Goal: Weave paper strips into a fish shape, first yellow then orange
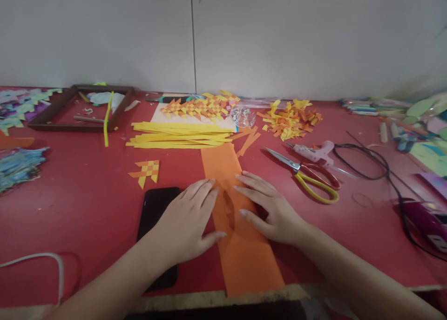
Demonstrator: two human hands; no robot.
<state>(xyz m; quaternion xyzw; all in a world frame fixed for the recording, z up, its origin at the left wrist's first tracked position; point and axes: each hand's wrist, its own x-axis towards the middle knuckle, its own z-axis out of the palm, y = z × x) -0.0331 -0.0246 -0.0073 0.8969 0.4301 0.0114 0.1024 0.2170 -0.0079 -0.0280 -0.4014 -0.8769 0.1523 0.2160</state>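
A long orange paper sheet (249,259) lies lengthwise in front of me, its near end reaching the table's front edge. My left hand (190,220) rests on its left edge, fingers stretched out and thumb apart. On the right edge lies my right hand (267,208), its fingers spread over the paper. Partly under my left hand and wrist is a black phone (157,206). Just beyond the phone sits a woven orange and yellow paper fish (145,172). Yellow paper strips (178,136) are piled past the far end of the sheet.
To the right lie scissors (303,173), a pink glue gun (319,153) and a black cable (387,164). Yellow and orange paper scraps (289,119) are heaped behind them. A brown frame (66,126) stands back left, beside blue paper pieces (23,166). Woven fish (199,106) line the back.
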